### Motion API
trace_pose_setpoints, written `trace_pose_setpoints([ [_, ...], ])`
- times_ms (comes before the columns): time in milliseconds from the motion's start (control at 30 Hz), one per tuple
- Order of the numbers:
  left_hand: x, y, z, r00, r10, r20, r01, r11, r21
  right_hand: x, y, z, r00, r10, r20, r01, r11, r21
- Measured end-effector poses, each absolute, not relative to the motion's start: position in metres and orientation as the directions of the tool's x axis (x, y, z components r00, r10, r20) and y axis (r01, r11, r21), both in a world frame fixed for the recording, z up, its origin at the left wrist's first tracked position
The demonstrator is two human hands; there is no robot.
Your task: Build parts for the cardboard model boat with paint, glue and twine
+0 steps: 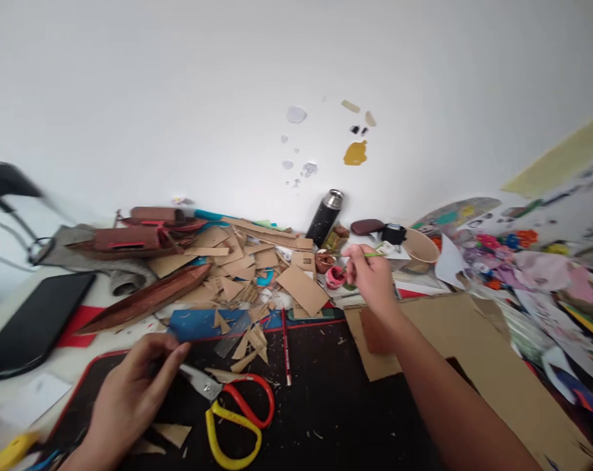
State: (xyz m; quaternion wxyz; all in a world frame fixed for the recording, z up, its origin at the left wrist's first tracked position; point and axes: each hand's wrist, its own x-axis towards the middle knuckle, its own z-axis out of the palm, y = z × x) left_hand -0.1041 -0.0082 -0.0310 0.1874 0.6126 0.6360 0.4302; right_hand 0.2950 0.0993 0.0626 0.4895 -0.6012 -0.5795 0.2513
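My right hand (368, 271) reaches forward and pinches a thin green paintbrush (374, 254). The brush's lower end is over or in a small pink-rimmed paint pot (335, 277); my fingers partly hide it. A pot of brown paint (324, 262) stands just left of that one. My left hand (137, 386) is over the dark mat, its fingers curled and thumb close to the forefinger; whether anything is between them is hidden. Close by lie scissors (211, 390) with one red and one yellow handle, their blade tips beside my left thumb.
Cardboard scraps (247, 258) cover the desk's middle. Brown-painted boat shapes (149, 297) lie left, near a black phone (36, 324). A black flask (324, 219) stands by the wall. A red pencil (286, 347) crosses the mat (336, 405). A large cardboard sheet (438, 320) lies under my right forearm.
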Motion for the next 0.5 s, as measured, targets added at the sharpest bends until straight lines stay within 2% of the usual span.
trace_pose_setpoints([
  [133, -0.092, -0.011, -0.019, -0.086, 0.929, 0.36, 0.609, -0.237, 0.757, 0.269, 0.079, 0.05, 0.228, 0.961, 0.159, 0.141, 0.129, -0.982],
  [267, -0.094, -0.012, -0.022, -0.008, 0.928, 0.373, 0.597, -0.295, 0.746, 0.245, 0.064, 0.039, 0.172, 0.983, 0.068, -0.082, 0.083, -0.993],
  [400, -0.097, -0.013, -0.028, 0.102, 0.925, 0.366, 0.553, -0.359, 0.752, 0.229, 0.056, 0.033, 0.137, 0.991, 0.012, -0.125, 0.03, -0.992],
  [500, -0.098, -0.014, -0.029, 0.115, 0.933, 0.341, 0.528, -0.348, 0.775, 0.221, 0.05, 0.028, 0.094, 0.995, -0.024, -0.109, -0.014, -0.994],
])
